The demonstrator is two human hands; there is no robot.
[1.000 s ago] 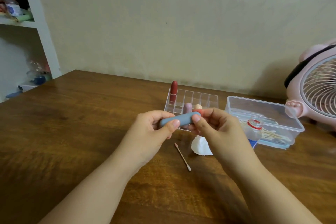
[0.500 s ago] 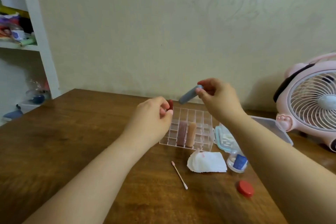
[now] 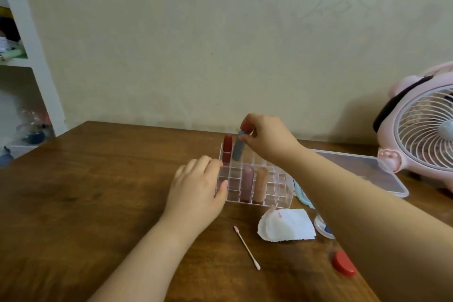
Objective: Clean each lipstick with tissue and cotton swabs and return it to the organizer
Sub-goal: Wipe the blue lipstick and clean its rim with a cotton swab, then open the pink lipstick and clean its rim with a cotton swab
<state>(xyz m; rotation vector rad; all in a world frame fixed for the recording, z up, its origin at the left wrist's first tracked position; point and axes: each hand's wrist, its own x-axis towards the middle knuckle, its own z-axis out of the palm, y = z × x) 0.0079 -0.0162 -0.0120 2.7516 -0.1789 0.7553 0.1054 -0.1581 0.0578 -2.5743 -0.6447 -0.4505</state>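
The right hand's (image 3: 264, 138) fingers (image 3: 245, 126) pinch the top of the blue lipstick (image 3: 238, 149), lowering it into a far slot of the organizer (image 3: 282, 179) beside the red lipstick (image 3: 227, 148). The left hand (image 3: 198, 189), fingers relaxed, steadies the organizer's left wall. The return step looks nearly finished; next, seat it and let go.

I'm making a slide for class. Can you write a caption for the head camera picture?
Right hand lowers a blue lipstick into the clear organizer while the left hand steadies it.

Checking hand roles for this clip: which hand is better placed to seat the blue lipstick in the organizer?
Right. The right hand already pinches the blue lipstick by its top, over the organizer's back row. The left hand only rests against its left wall.
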